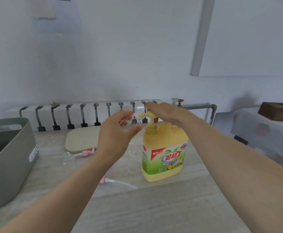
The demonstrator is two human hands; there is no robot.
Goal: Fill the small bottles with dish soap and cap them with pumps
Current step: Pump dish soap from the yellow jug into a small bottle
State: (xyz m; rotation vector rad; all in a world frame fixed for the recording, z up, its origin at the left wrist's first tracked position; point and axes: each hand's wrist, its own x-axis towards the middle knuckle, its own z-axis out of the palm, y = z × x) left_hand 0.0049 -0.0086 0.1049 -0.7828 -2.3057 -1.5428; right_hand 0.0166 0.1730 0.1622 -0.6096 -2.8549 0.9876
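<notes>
Filling in progress: our flat right hand [162,113] presses the soap pump [151,129], our left hand [115,135] grips a small bottle [134,117]; pink pumps [86,153] lie unfitted.

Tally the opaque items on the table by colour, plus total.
Pink: 2, far pump and near pump
Yellow: 1, dish soap jug
Grey: 1, tub
Beige: 1, mat
Total: 5

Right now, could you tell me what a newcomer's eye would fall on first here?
The big yellow dish soap bottle stands out mid-table, with the right hand pressing flat on its pump head. At its spout, the left hand holds a small clear bottle. A grey tub sits at the left edge.
</notes>
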